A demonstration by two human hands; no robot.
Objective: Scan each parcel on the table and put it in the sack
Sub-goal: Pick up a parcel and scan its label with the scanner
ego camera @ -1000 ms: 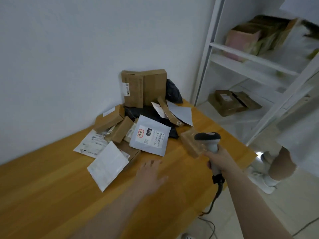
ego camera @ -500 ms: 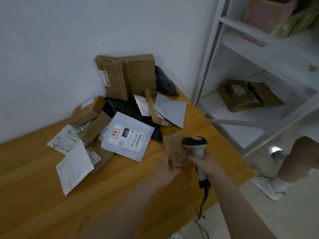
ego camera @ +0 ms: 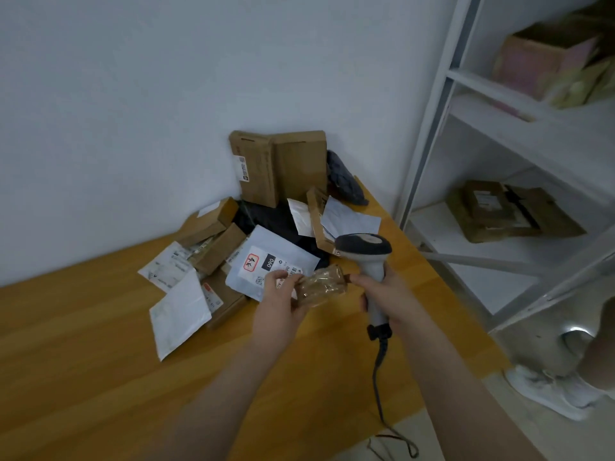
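My left hand (ego camera: 279,301) grips a small brown parcel (ego camera: 321,285) wrapped in shiny tape and holds it above the wooden table (ego camera: 83,361). My right hand (ego camera: 382,291) grips the handle of a grey barcode scanner (ego camera: 364,249), whose head sits just right of and above the parcel; a fingertip of that hand touches the parcel's right end. Behind them lies a pile of parcels: a white mailer with a red-and-black label (ego camera: 269,261), a blank white mailer (ego camera: 179,312), small cardboard boxes (ego camera: 209,224) and a tall cardboard box (ego camera: 279,168) against the wall. No sack is in view.
A white metal shelf unit (ego camera: 466,111) stands right of the table with cardboard boxes (ego camera: 509,211) on its shelves. The scanner cable (ego camera: 379,387) hangs over the table's front edge to the floor. A person's leg and white shoe (ego camera: 552,390) are at the lower right.
My left hand reached forward from the table and took hold of the small taped parcel, which is now lifted and tilted beside the scanner. The view shifted slightly.
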